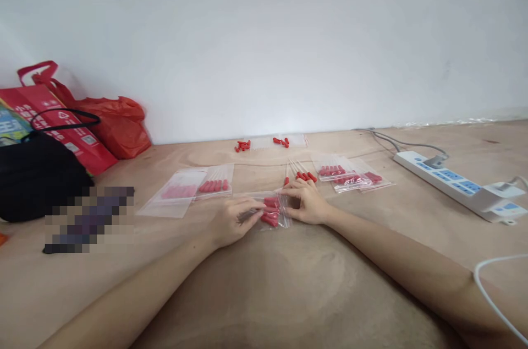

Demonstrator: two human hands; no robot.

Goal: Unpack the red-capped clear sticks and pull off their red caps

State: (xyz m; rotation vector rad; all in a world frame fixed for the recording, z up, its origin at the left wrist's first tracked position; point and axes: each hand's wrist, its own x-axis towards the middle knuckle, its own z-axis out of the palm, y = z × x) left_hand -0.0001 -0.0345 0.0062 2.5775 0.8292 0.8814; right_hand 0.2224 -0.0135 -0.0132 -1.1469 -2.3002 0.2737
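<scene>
A small clear zip bag (271, 216) with several red-tipped pieces inside lies on the wooden table, between my two hands. My left hand (234, 221) is closed on its left side, thumb and fingers over the plastic. At the bag's right edge, by the zip strip, my right hand (307, 203) pinches the plastic with thumb and fingers. Just beyond my right hand lie several loose white sticks with red tips (306, 176). Filled zip bags (216, 184) rest beyond my left hand, with a whitish bag (173, 194) partly over them.
More filled zip bags (348, 175) overlap at right. Small red pieces (243, 145) and a clear bag (262, 142) lie near the wall. A white power strip (449, 178) with cables stands far right. Red bags (119, 123) and a black bag (41, 178) are at left, near a blurred dark object (94, 219).
</scene>
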